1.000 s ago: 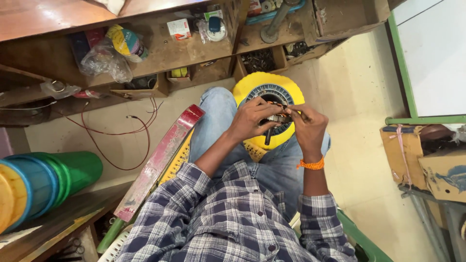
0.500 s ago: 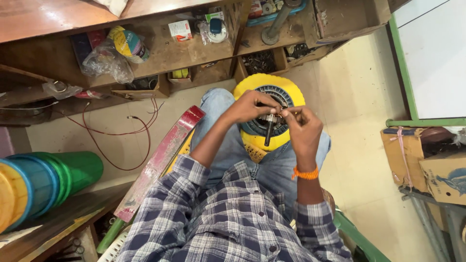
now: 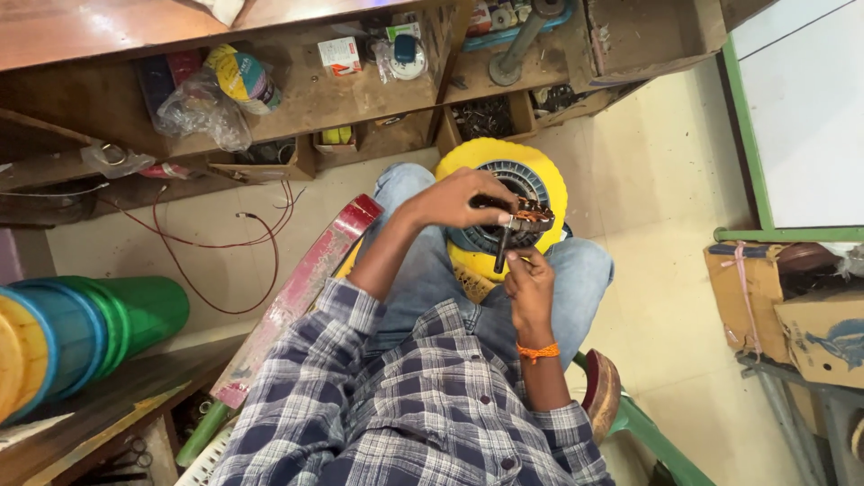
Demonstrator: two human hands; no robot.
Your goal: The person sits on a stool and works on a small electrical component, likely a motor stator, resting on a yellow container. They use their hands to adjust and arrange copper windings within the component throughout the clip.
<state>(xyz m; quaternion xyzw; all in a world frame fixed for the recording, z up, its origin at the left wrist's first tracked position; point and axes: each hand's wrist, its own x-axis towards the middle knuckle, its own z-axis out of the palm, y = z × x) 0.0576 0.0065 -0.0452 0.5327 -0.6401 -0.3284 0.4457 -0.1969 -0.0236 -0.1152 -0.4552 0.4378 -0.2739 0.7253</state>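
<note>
A round yellow motor housing (image 3: 540, 174) with a grey slotted core rests on my lap between my knees. My left hand (image 3: 454, 198) reaches over it and grips a small part wound with copper wire (image 3: 533, 212) and a dark slim tool (image 3: 502, 245) that hangs down from it. My right hand (image 3: 529, 283), with an orange thread band at the wrist, sits just below, its fingertips pinching at the lower end of that tool. I wear jeans and a blue checked shirt.
Wooden shelves (image 3: 297, 99) ahead hold bags, boxes and small parts. Red wire (image 3: 216, 243) loops on the cream floor. A long red board (image 3: 297, 297) leans by my left leg. Stacked coloured buckets (image 3: 81, 328) lie left; cardboard boxes (image 3: 792, 297) stand right.
My right hand has dropped from beside the wound part to below it, toward my body. My left hand stays on the part over the yellow housing.
</note>
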